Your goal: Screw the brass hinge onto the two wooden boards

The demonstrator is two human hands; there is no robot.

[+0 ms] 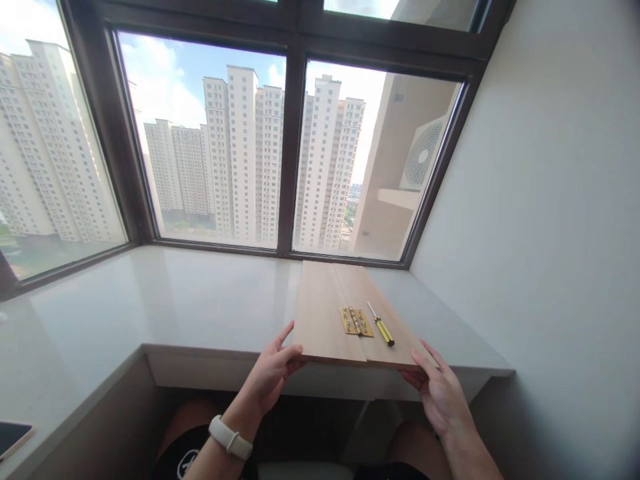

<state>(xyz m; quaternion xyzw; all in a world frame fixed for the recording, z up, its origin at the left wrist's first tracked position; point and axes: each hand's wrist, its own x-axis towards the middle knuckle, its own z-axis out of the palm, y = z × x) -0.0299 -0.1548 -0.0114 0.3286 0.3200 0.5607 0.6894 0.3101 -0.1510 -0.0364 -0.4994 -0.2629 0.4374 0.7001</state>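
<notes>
Two light wooden boards (pixel 320 313) lie side by side on the sill, their near ends reaching its front edge. A brass hinge (pixel 356 321) sits across the seam between them, with small screws on its leaves. To its right a screwdriver (pixel 383 327) with a yellow and black handle rests on the right-hand board. My left hand (pixel 273 367) grips the near left corner, thumb on top and fingers underneath. At the near right corner my right hand (pixel 437 383) holds the other board the same way.
The boards lie on a pale window sill (pixel 215 300) with a raised front edge. A dark-framed window (pixel 290 167) stands behind it, and a white wall (pixel 540 200) closes off the right. A phone-like device (pixel 13 437) lies at the lower left.
</notes>
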